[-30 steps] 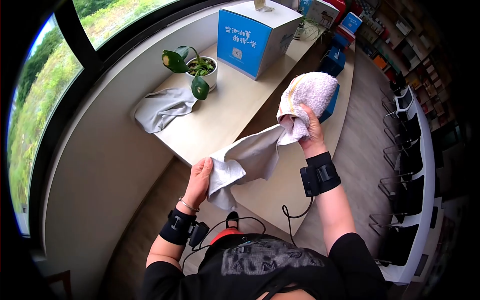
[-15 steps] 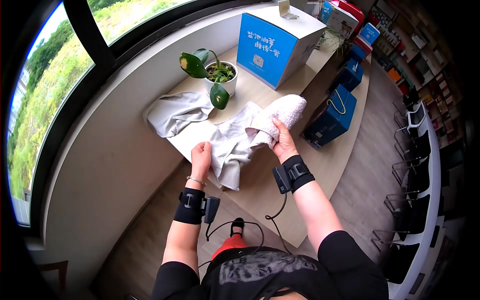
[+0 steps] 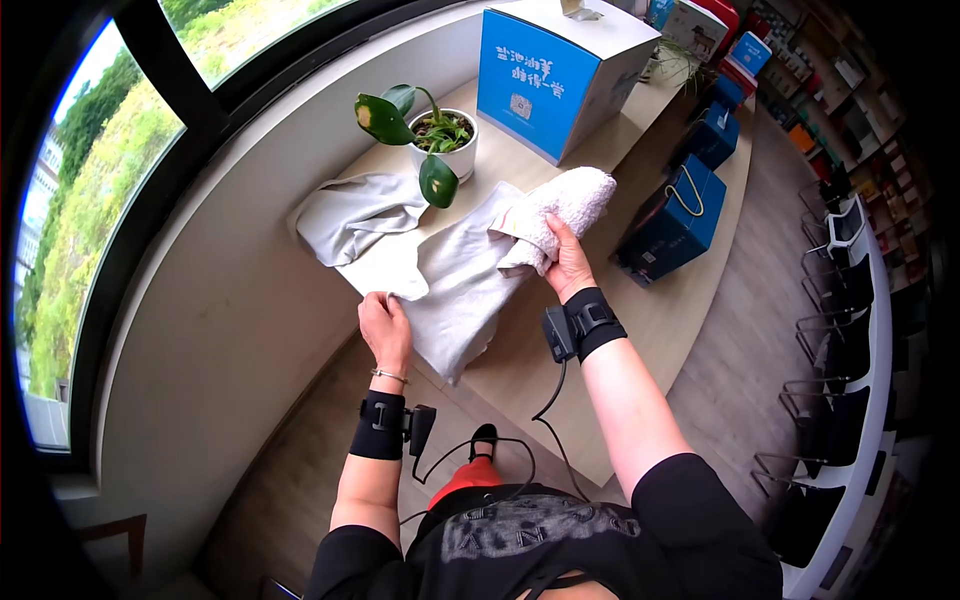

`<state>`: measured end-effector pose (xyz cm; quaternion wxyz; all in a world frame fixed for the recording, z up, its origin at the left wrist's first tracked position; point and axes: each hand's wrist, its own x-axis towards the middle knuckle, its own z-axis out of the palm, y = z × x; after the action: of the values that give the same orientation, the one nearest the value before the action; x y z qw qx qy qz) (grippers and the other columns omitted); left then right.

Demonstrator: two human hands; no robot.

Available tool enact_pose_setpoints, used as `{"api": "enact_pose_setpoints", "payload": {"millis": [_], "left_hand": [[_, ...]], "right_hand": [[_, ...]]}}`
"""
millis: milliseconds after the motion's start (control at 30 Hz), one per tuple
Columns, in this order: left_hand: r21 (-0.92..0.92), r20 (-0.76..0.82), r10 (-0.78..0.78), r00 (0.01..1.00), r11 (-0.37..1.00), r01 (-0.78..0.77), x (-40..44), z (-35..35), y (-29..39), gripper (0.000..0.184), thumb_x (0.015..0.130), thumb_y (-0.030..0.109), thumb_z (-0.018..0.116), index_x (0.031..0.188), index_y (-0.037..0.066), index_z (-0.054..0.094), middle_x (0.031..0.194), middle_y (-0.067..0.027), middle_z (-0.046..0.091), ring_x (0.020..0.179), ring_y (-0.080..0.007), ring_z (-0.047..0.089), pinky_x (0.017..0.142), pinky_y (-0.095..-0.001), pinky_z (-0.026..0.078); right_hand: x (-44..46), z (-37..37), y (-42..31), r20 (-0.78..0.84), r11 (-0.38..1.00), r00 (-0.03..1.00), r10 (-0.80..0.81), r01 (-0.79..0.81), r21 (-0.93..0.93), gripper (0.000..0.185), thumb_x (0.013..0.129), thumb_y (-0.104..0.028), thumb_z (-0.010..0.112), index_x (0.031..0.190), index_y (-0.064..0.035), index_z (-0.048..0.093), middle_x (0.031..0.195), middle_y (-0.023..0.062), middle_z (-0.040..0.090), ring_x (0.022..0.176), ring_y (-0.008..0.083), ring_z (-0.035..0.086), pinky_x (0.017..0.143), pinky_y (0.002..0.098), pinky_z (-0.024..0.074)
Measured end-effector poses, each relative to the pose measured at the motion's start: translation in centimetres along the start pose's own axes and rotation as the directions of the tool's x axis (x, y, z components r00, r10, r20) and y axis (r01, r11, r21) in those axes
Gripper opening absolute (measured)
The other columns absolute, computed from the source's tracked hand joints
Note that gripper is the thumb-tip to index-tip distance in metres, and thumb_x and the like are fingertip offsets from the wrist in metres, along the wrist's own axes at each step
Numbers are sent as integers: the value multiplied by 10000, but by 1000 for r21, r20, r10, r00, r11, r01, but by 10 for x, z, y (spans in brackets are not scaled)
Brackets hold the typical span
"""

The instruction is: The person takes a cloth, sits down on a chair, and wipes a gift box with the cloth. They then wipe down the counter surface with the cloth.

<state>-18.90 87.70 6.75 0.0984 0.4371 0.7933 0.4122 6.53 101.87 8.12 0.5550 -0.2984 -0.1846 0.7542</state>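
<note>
Window [image 3: 187, 80]: stood left, dark-framed, bright with greenery [image 3: 100, 200].
Wall [image 3: 200, 330]: ran pale below it.
Floor [image 3: 715, 320]: looked greyish, wood-grained.
Chairs [image 3: 848, 422]: lined the right.
Shelves [image 3: 860, 100]: stood far right, filled.

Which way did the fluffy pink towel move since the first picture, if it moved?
Yes: held in the right hand, the pink towel has moved left, closer to the white plant pot.

Towel [image 3: 572, 198] rough, looped cloth; table [image 3: 570, 405] smooth, wood-look.
</note>
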Motion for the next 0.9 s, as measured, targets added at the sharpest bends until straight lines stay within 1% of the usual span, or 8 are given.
{"api": "enact_pose_setpoints", "payload": {"millis": [100, 200, 267, 300, 333, 400, 800, 900], "left_hand": [[-82, 58, -160, 985, 983, 164, 5, -14, -4, 145, 858, 122, 596, 918, -9, 588, 851, -126, 609, 797, -231, 583, 708, -355, 470], [5, -241, 81, 967, 997, -82, -4, -15, 6, 138, 834, 70, 605, 954, 7, 579, 874, -119, 607, 827, -241, 581, 731, -359, 467], [34, -132, 428, 894, 903, -428, -16, -23, 29, 280, 775, 10, 615, 1049, 21, 560, 953, -122, 595, 916, -301, 559, 820, -385, 454], [71, 57, 567, 821, 818, -570, -22, -22, 39, 371, 766, 45, 639, 1125, 30, 549, 1120, -137, 564, 1096, -341, 508, 937, -424, 410], [93, 303, 558, 773, 790, -606, -29, -22, 48, 514, 780, 178, 670, 1239, 31, 493, 1345, -145, 435, 1332, -374, 311, 1047, -533, 287], [206, 551, 443, 707, 749, -629, -41, -11, 50, 726, 817, 379, 633, 1407, 54, 360, 1504, -119, 273, 1422, -374, 147, 1083, -619, 176], [377, 614, 224, 756, 759, -531, -51, -7, 69, 614, 900, 449, 506, 1405, 120, 394, 1514, -153, 243, 1395, -424, 185, 1049, -651, 211], [269, 656, 392, 645, 677, -685, -21, 6, 93, 633, 908, 437, 499, 1406, 69, 372, 1501, -154, 272, 1388, -429, 206, 1036, -662, 231]], "right_hand": [[4, -3, 1, -1, 1000, 1000, 10, -10, 6, 582, 778, -240, 757, 1257, -33, 497, 1173, 94, 601, 1073, 229, 586, 949, 386, 482], [4, -3, 2, -7, 1000, 1000, 15, -15, 3, 594, 769, -243, 765, 1257, -35, 497, 1170, 93, 602, 1064, 227, 591, 939, 388, 488], [5, -5, 2, -8, 1000, 1000, 7, -7, -8, 600, 764, -246, 772, 1255, -36, 499, 1166, 92, 605, 1062, 225, 591, 939, 387, 487], [5, -6, 3, -9, 1000, 1000, 4, -5, -14, 603, 761, -247, 775, 1255, -37, 500, 1163, 91, 606, 1061, 224, 591, 939, 386, 486], [5, -7, 3, -11, 1000, 1000, 13, -13, -18, 602, 759, -248, 777, 1252, -38, 502, 1160, 91, 607, 1058, 223, 592, 939, 386, 486], [6, -5, 1, -12, 999, 1000, 21, -21, -24, 601, 754, -250, 781, 1247, -41, 507, 1152, 91, 610, 1053, 222, 594, 938, 387, 485], [-78, -69, -71, -146, 968, 960, -238, 247, 47, 546, 809, -222, 713, 1275, -42, 490, 1193, 98, 594, 1090, 241, 575, 966, 400, 468], [-129, -109, -89, -272, 959, 921, -278, 283, -23, 576, 815, -245, 707, 1299, -41, 469, 1220, 101, 586, 1112, 254, 568, 983, 415, 456]]}}
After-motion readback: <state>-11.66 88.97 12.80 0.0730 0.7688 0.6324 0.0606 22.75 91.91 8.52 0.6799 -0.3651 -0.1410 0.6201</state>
